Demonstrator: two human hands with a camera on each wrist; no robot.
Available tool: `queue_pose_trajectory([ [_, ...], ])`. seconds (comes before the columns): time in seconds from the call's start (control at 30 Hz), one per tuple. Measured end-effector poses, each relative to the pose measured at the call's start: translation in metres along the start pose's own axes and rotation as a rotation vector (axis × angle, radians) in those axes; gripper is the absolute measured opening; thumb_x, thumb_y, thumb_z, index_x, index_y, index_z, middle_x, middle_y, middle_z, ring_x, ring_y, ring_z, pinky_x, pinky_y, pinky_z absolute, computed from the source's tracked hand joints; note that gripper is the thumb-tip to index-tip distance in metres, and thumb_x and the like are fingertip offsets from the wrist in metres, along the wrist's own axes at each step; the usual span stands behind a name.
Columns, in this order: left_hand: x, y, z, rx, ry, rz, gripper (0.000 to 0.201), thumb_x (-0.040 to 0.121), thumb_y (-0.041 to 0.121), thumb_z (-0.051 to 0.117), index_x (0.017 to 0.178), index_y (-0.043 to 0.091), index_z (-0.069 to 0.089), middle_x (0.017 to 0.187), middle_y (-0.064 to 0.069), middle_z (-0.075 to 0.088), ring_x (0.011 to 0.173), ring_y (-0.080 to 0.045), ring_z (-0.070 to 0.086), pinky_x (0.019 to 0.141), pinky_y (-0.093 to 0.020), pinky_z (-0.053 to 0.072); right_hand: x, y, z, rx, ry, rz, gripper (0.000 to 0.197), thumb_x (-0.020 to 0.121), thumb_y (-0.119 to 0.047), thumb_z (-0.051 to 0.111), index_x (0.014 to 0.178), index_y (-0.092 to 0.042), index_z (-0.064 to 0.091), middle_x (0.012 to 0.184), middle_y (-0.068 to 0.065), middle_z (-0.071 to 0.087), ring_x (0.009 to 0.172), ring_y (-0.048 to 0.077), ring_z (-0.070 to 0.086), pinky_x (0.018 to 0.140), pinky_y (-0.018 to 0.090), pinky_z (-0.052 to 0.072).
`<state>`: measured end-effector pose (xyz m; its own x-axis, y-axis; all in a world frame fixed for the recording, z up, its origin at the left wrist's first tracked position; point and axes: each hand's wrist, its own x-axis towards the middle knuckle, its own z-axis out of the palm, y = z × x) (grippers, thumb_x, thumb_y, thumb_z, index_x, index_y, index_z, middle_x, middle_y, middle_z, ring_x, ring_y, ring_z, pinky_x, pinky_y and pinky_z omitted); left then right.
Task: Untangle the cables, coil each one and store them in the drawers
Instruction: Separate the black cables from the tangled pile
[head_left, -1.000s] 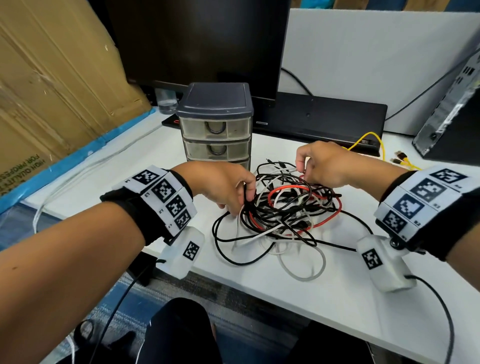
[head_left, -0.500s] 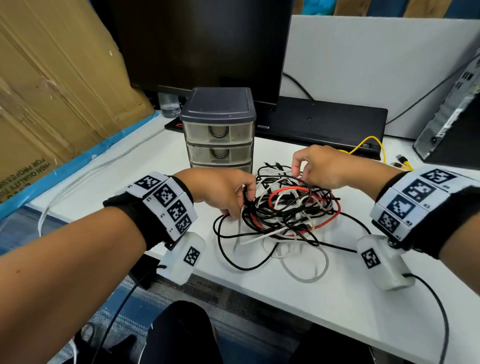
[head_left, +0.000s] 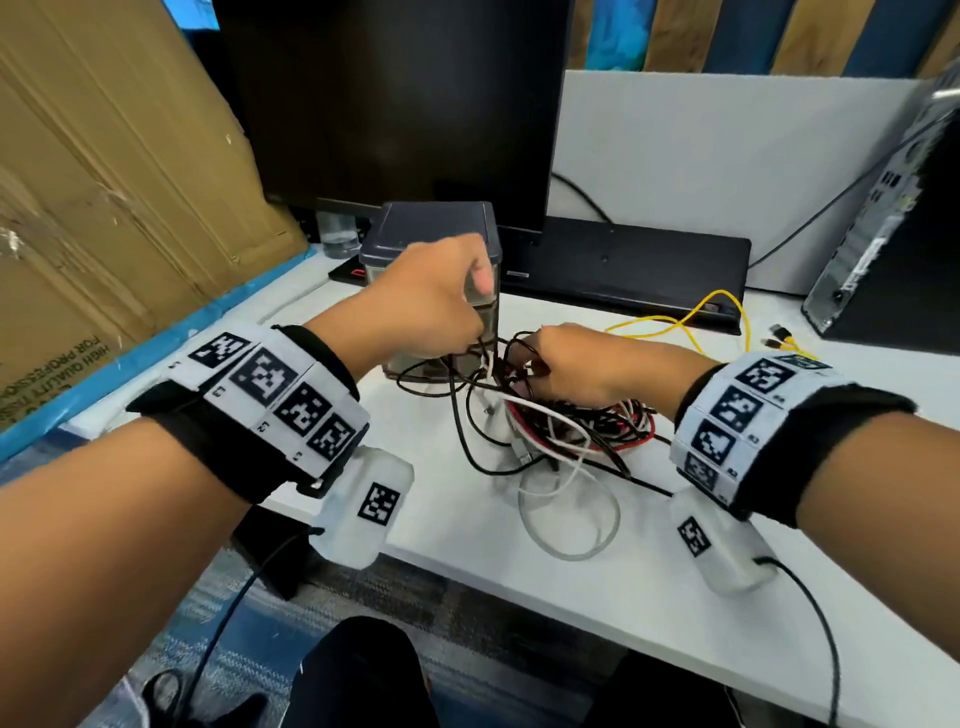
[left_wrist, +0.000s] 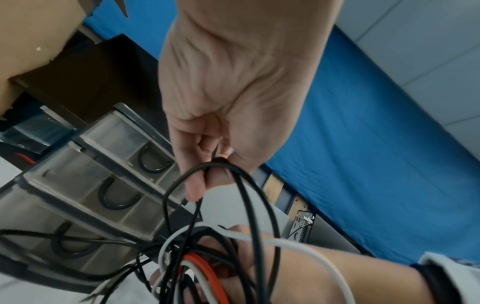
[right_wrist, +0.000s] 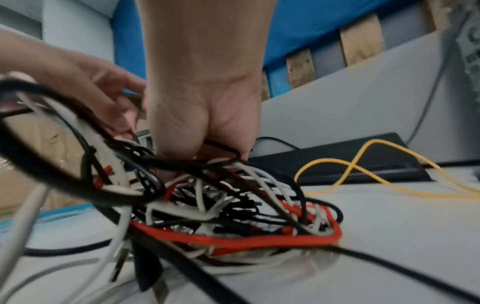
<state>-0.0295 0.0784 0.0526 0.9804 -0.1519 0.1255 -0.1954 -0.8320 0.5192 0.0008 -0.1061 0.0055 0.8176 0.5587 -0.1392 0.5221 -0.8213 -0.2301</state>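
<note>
Both forearms reach forward. The left hand (head_left: 431, 301) is raised, fingers curled and pinching; the right hand (head_left: 582, 364) sits lower, its fingers curled downward.

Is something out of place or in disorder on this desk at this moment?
Yes. Black, white and red cables form a tangled pile on the white desk. The left hand lifts black strands while the right hand grips the pile. A loose yellow cable lies behind.
</note>
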Motion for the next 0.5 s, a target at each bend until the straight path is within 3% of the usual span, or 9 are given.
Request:
queue_pose_trajectory([
  [0.07,-0.002,0.002,-0.003,-0.053,0.137,0.025,0.037,0.085,-0.005,0.059,0.092,0.03,0.053,0.097,-0.006,0.063,0.084,-0.026,0.067,0.067,-0.044,0.06,0.003,0.002,0.004,0.017,0.0,0.006,0.01,0.098,-0.033,0.064,0.097,-0.026,0.056,0.085,-0.011,0.055,0.089,0.022,0.053,0.068,0.025,0.036],
  [0.13,-0.004,0.004,-0.008,-0.151,0.272,0.065,0.036,0.086,-0.006,0.056,0.085,0.03,0.05,0.093,-0.01,0.067,0.085,-0.031,0.07,0.069,-0.051,0.061,0.003,0.003,0.01,-0.007,-0.038,0.017,0.024,0.098,-0.035,0.064,0.115,-0.018,0.061,0.105,0.001,0.063,0.095,0.022,0.054,0.078,0.026,0.037],
  [0.23,-0.002,0.008,-0.025,-0.227,0.39,0.111,0.037,0.089,-0.006,0.052,0.082,0.03,0.051,0.092,-0.013,0.067,0.084,-0.031,0.071,0.067,-0.046,0.062,0.001,0.001,0.009,-0.023,-0.065,0.026,0.027,0.096,-0.035,0.066,0.117,-0.018,0.064,0.116,0.004,0.065,0.098,0.021,0.055,0.08,0.029,0.04],
  [0.3,-0.001,0.01,-0.031,-0.212,0.283,0.084,0.036,0.091,-0.006,0.049,0.086,0.029,0.057,0.092,-0.009,0.064,0.075,-0.026,0.071,0.061,-0.038,0.061,0.002,0.001,-0.001,0.005,-0.056,0.055,0.031,0.091,-0.036,0.071,0.117,-0.021,0.064,0.11,0.002,0.065,0.098,0.022,0.057,0.079,0.029,0.043],
  [0.37,-0.002,0.01,-0.029,-0.172,0.143,0.038,0.035,0.093,-0.003,0.048,0.092,0.028,0.061,0.092,-0.003,0.061,0.063,-0.021,0.068,0.053,-0.031,0.053,0.001,-0.003,-0.016,0.08,-0.028,0.087,0.034,0.088,-0.026,0.075,0.12,-0.023,0.064,0.103,-0.002,0.065,0.096,0.021,0.059,0.075,0.028,0.044],
  [0.5,-0.004,0.01,-0.019,-0.219,0.119,0.009,0.03,0.095,0.003,0.047,0.106,0.027,0.059,0.082,-0.008,0.064,0.058,-0.022,0.061,0.052,-0.032,0.052,-0.007,-0.011,-0.038,0.502,0.038,0.04,0.042,0.087,0.006,0.064,0.121,-0.019,0.066,0.102,-0.001,0.063,0.084,0.012,0.056,0.069,0.02,0.043],
])
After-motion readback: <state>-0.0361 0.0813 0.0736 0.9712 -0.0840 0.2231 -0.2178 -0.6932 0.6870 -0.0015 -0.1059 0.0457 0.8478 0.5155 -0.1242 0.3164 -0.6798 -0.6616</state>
